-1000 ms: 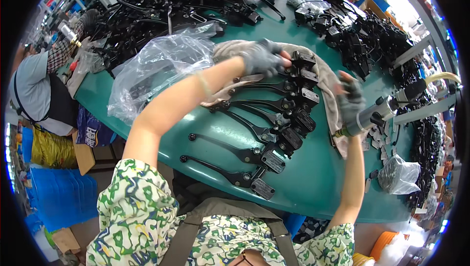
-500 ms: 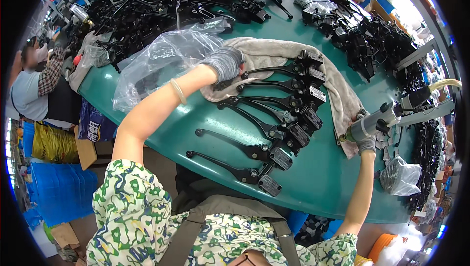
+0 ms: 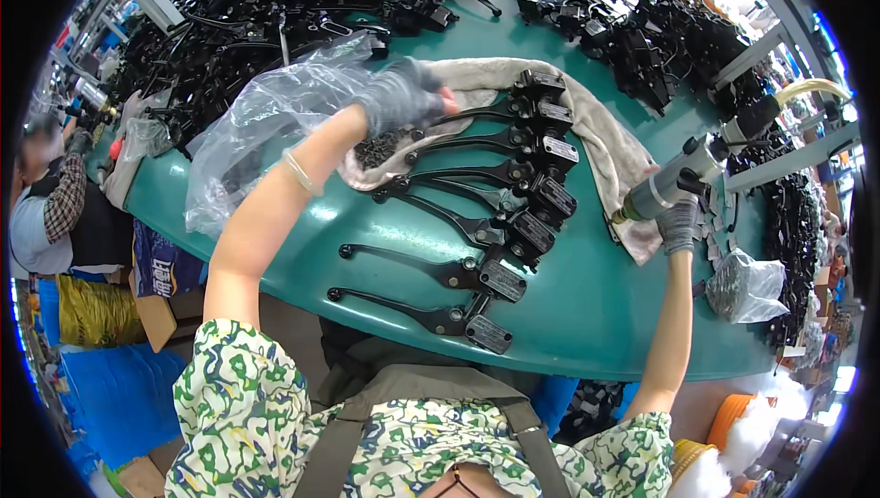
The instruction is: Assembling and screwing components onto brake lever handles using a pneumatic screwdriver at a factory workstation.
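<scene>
Several black brake levers with attached reservoir blocks [image 3: 502, 280] lie in a curved row on the green table, their handles pointing left. My left hand [image 3: 403, 96], in a grey glove, is over the handle of the farthest lever [image 3: 490, 115]. Motion smears its fingers, so I cannot tell whether they grip the handle. At the right, my gloved right hand [image 3: 676, 221] is wrapped round a silver power screwdriver [image 3: 662, 188], whose tip points left and down. A beige cloth [image 3: 596, 122] curves behind the levers, its near end under the tool tip.
Clear plastic sheeting [image 3: 266, 122] lies beside my left forearm. Heaps of black lever parts [image 3: 302, 3] cover the far side of the table, continuing down the right. A bagged bundle [image 3: 744, 285] sits near the right edge. Another person [image 3: 60, 200] works at the left.
The view has shifted, moving the whole scene up and left. Against the levers, my left hand has moved right along the farthest handle. My right hand still holds the power screwdriver by the cloth.
</scene>
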{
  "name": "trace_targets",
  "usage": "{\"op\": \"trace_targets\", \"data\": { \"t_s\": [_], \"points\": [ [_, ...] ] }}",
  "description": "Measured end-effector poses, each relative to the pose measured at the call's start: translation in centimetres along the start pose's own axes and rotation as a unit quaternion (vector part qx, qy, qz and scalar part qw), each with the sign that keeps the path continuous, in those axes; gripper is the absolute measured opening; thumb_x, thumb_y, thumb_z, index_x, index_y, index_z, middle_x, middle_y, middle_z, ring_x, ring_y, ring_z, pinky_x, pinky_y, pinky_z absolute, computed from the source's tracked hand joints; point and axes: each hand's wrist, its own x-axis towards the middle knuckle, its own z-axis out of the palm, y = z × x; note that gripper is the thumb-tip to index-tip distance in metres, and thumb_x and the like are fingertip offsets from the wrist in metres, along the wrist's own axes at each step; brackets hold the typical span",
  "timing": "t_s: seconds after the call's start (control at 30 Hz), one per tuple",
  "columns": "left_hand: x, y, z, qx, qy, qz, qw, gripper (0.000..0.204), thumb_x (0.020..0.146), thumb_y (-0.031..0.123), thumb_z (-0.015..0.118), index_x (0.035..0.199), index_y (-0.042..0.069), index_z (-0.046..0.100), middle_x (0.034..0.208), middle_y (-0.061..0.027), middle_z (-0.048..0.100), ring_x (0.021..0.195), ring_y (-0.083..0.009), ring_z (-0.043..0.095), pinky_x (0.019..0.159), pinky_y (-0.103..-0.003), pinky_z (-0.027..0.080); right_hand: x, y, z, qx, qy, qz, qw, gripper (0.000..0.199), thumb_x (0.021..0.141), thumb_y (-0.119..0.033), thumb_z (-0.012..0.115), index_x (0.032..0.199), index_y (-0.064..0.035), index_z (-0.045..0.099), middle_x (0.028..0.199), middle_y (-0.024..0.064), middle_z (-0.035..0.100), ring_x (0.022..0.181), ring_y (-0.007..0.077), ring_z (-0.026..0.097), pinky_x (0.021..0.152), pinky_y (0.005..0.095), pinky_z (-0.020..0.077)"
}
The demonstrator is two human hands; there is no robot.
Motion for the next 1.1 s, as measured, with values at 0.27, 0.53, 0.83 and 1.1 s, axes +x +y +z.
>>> {"op": "trace_targets", "data": {
  "t_s": [0.27, 0.53, 0.83, 1.1],
  "points": [
    [2.7, 6.4, 7.7, -0.168, -0.146, -0.008, 0.975, 0.017, 0.085, 0.014, 0.071, 0.094, 0.0, 0.07, 0.072, -0.0042, 0.066, 0.056, -0.0066, 0.059, 0.051, -0.019, 0.05, -2.7, -1.7, 12.4, -0.195, -0.134, -0.163, 0.958, 0.011, 0.085, -0.011, 0.071, 0.093, -0.0037, 0.069, 0.079, -0.0024, 0.064, 0.068, 0.004, 0.054, 0.062, 0.02, 0.0441],
    [4.3, 6.4, 8.2, -0.159, -0.162, -0.07, 0.971, 0.017, 0.083, 0.015, 0.072, 0.091, 0.0, 0.071, 0.069, -0.0048, 0.066, 0.052, -0.008, 0.059, 0.047, -0.02, 0.049, -3.7, -1.8, 14.7, -0.299, -0.143, -0.21, 0.92, 0.013, 0.084, -0.009, 0.071, 0.095, -0.0025, 0.07, 0.081, -0.0015, 0.066, 0.073, 0.006, 0.057, 0.069, 0.021, 0.0462],
    [3.9, 7.2, 9.1, -0.036, -0.124, -0.025, 0.991, 0.015, 0.08, 0.015, 0.073, 0.09, 0.003, 0.072, 0.066, -0.0041, 0.064, 0.052, -0.0097, 0.059, 0.048, -0.023, 0.051, -4.0, -1.0, 13.5, -0.266, -0.144, -0.228, 0.925, 0.015, 0.085, -0.009, 0.07, 0.099, -0.003, 0.069, 0.091, 0.0012, 0.068, 0.081, 0.0074, 0.059, 0.075, 0.023, 0.0474],
    [2.8, 5.5, 9.5, -0.1, -0.093, 0.0, 0.991, 0.021, 0.084, 0.015, 0.071, 0.102, 0.004, 0.069, 0.071, -0.0031, 0.064, 0.057, -0.0078, 0.059, 0.05, -0.023, 0.052, -5.0, -1.5, 13.8, -0.279, -0.169, -0.197, 0.925, 0.02, 0.085, -0.009, 0.07, 0.105, -0.0044, 0.068, 0.096, 0.0005, 0.067, 0.082, 0.0061, 0.058, 0.077, 0.0225, 0.0473]
  ]
}}
